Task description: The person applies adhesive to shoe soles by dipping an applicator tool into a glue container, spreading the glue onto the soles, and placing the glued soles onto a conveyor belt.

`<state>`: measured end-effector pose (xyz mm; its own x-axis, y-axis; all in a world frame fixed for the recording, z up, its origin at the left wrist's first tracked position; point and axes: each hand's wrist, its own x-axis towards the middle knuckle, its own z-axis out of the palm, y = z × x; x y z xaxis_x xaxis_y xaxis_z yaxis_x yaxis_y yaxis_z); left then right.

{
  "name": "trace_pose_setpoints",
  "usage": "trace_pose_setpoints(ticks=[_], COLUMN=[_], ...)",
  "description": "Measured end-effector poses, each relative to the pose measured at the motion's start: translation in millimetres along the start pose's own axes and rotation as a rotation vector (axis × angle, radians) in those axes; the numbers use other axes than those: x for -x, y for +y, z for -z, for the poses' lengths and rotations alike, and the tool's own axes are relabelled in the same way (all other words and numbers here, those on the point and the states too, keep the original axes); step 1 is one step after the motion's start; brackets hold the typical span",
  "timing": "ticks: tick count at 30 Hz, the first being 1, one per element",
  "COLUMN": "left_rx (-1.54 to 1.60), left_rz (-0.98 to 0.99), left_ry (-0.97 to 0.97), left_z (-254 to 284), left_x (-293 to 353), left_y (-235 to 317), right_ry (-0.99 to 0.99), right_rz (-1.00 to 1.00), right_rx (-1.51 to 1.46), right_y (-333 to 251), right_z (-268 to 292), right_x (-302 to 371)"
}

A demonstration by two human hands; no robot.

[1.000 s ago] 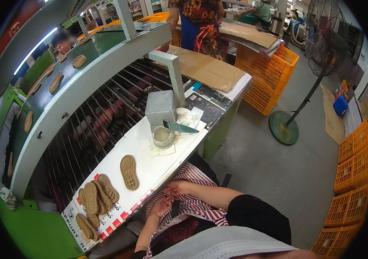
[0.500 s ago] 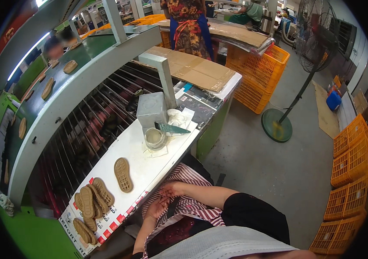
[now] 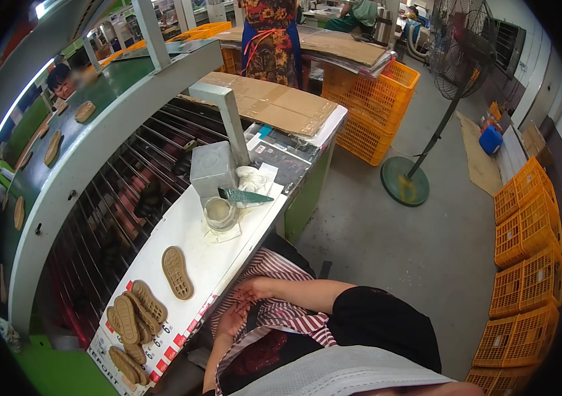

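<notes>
My right hand (image 3: 252, 289) and my left hand (image 3: 231, 320) rest close together over my striped apron (image 3: 294, 323), beside the near edge of the white worktop (image 3: 218, 254). Their fingers look loosely stretched out, and nothing shows in them. One tan shoe sole (image 3: 177, 272) lies flat on the worktop, just beyond my hands. To its left, several more soles (image 3: 124, 317) are heaped together. Farther off stand a glue-like jar (image 3: 219, 212) of pale contents and a grey square block (image 3: 212, 166). A green-handled brush (image 3: 248, 196) lies by the jar, next to a crumpled white cloth (image 3: 252, 178).
Behind the worktop runs a roller bed of metal rods (image 3: 123, 191) under a grey frame. A green conveyor (image 3: 63, 125) at left carries soles. Orange crates (image 3: 522, 277) are stacked at right, near a standing fan (image 3: 405, 181). A person in a floral garment (image 3: 271, 46) stands beyond.
The view has shifted slightly, so the worktop and crates sit a little farther left and up. My hands stay together at the apron; the soles, jar and brush have not moved on the worktop.
</notes>
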<state>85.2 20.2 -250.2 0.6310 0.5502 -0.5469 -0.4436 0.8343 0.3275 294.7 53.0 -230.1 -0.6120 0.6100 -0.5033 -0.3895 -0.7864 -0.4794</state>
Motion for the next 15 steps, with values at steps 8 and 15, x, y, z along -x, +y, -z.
trace_pose_setpoints(ticks=[8,15], left_rx=[0.126,0.247], left_rz=[0.102,0.098], left_ry=[0.024,-0.066], left_z=[20.1,54.2], left_x=[0.6,-3.2], left_y=[5.3,18.6], right_ry=[0.005,0.094], right_rz=[-0.058,-0.067], right_rx=[0.061,0.096], right_y=[1.8,3.7], right_z=[-3.8,-7.2], right_x=[-17.2,-42.0])
